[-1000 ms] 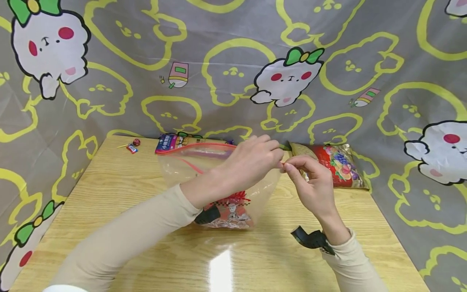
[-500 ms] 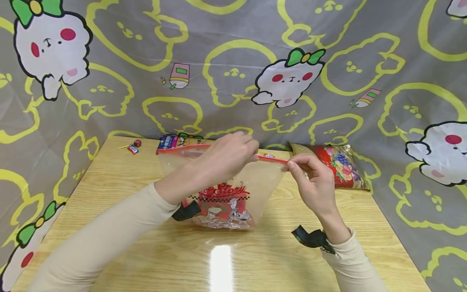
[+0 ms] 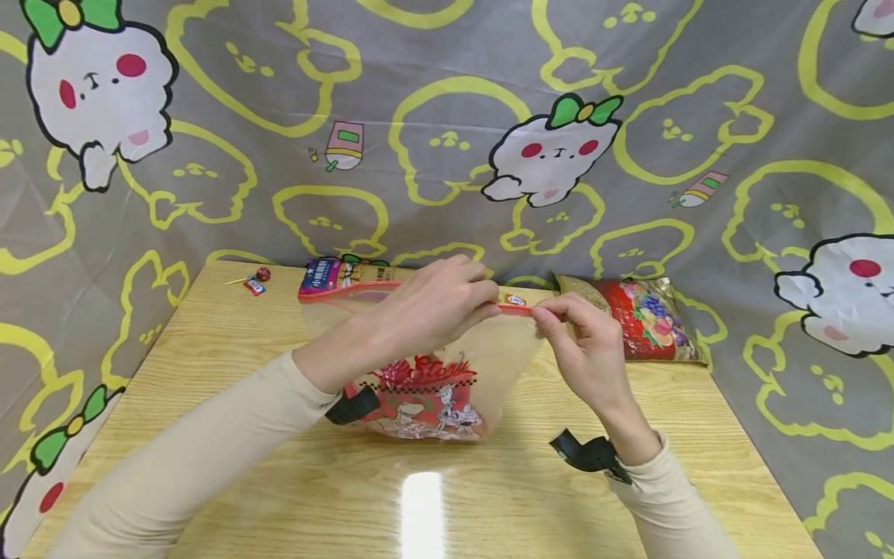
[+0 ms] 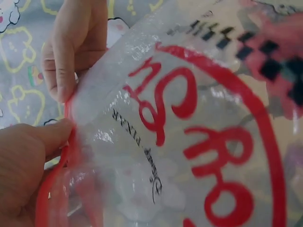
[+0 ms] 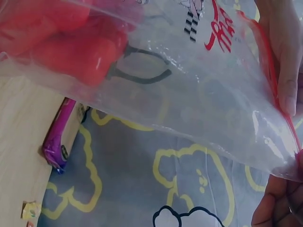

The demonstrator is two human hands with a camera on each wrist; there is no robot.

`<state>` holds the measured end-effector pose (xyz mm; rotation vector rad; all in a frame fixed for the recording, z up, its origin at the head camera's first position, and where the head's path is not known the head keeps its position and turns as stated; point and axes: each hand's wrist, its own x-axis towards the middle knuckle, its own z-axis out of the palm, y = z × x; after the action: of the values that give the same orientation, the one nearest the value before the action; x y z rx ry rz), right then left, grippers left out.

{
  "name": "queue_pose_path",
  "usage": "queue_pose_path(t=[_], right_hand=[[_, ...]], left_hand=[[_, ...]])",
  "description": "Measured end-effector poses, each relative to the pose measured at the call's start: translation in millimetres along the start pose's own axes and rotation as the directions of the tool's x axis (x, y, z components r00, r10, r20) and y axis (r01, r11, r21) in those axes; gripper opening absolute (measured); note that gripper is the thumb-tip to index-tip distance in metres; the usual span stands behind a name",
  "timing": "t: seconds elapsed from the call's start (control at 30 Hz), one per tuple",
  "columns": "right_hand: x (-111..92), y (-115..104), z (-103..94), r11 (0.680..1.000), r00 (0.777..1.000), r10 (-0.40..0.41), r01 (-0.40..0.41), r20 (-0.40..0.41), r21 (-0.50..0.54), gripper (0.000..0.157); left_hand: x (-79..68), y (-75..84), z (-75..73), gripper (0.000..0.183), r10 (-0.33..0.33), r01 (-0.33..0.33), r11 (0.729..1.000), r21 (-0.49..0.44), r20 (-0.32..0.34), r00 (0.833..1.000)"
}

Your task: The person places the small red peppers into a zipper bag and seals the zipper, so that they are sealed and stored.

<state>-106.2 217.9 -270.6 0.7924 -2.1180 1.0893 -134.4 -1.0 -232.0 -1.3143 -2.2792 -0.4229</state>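
A clear zip bag (image 3: 517,365) with a red zip edge and red lettering stands on the table. Bright red contents (image 5: 90,52) show through its plastic in the right wrist view. Reaching across the bag, my left hand (image 3: 440,299) pinches the zip edge right of its middle. My right hand (image 3: 590,349) holds the zip near its right end between thumb and forefinger. A short stretch of red zip shows between the hands. Left of my left hand, the bag's mouth appears parted. The left hand's fingertips are partly hidden in the head view.
Behind the bag lies a purple snack pack (image 3: 324,276). A red and gold fruit-print bag (image 3: 646,318) lies back right. At the back left are a lollipop (image 3: 262,274) and a small wrapped candy (image 3: 254,287). Patterned cloth (image 3: 447,155) encloses the wooden table (image 3: 230,373).
From the right end, my left hand has moved left along the zip, exposing more of the bag's print. My right hand has since shifted slightly left.
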Motion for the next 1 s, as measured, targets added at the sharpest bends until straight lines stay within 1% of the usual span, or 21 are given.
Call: queue_pose_path(t=[0.1,0.23,0.37,0.53,0.7,0.83,0.9,1.0], right_hand=[[-1,5,0.1,0.999,1.000,-0.021,0.021,-0.011,-0.047,0.015],[1,5,1.1,0.998,0.999,-0.039,0.037,-0.024,-0.060,0.015],[5,-4,0.8,0.997,0.998,-0.045,0.043,-0.033,-0.057,0.016],[8,-14,-0.3,0.998,0.998,-0.031,0.028,-0.053,-0.056,0.012],[6,-1,0.1,0.998,0.999,-0.017,0.014,-0.051,-0.053,0.014],[3,8,1.4,0.998,0.999,-0.008,0.004,-0.053,-0.068,0.015],[4,7,1.9,0.998,0.999,-0.003,-0.001,-0.054,-0.064,0.014],[5,-2,2.0,1.000,0.999,0.000,-0.002,-0.054,-0.031,0.014]], left_hand=[[-2.2,-1.1,-3.2,0.017,0.016,-0.016,1.000,0.007,0.015,1.000],[-9.0,-6.2,-9.0,0.016,0.023,-0.022,1.000,-0.006,0.034,0.999],[-18.7,-15.0,-14.6,0.015,0.023,-0.023,1.000,-0.013,0.027,0.999],[-31.9,-26.2,-22.7,0.015,0.017,-0.017,1.000,-0.017,0.020,1.000],[-44.0,-32.5,-29.1,0.013,0.015,-0.014,0.999,-0.045,0.015,1.000],[-48.3,-33.6,-30.5,0.012,0.029,-0.029,0.998,-0.062,0.001,1.000],[-48.7,-33.4,-30.4,0.011,0.031,-0.031,0.997,-0.068,-0.002,1.000],[-48.3,-33.1,-30.0,0.010,0.015,-0.015,0.997,-0.082,0.009,1.000]])
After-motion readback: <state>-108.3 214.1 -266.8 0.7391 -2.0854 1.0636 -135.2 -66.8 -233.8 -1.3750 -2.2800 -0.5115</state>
